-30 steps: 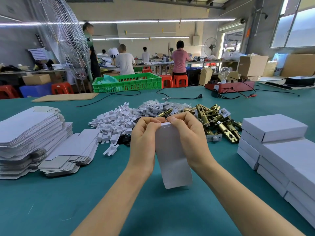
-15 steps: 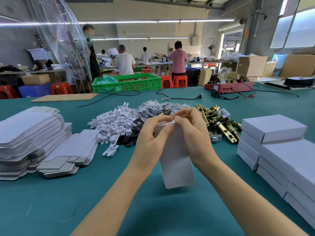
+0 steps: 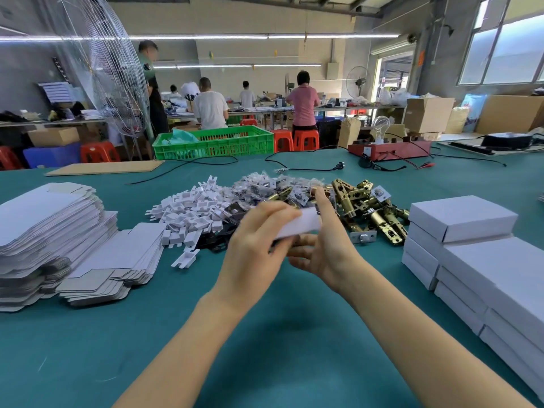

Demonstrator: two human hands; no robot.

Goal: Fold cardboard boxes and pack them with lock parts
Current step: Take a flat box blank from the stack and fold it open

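Left hand point(image 3: 253, 254) raised above green table point(image 3: 206, 348), fingers curled over near edge of white box point(image 3: 297, 226), gripping it; box held off the table, roughly level, blurred; right hand point(image 3: 326, 245) on far side of same box, index finger upright against its end, lower fingers spread beneath, thumb hidden, grip uncertain. Far left: stack of flat box blanks point(image 3: 50, 240), smaller fanned stack beside it. Centre, beyond hands: heap of white plastic inserts point(image 3: 191, 213), then bagged small parts point(image 3: 265, 187), then brass latches point(image 3: 368, 210). Right: stacked closed white boxes point(image 3: 471, 245). Green crate point(image 3: 215, 142) on far edge.
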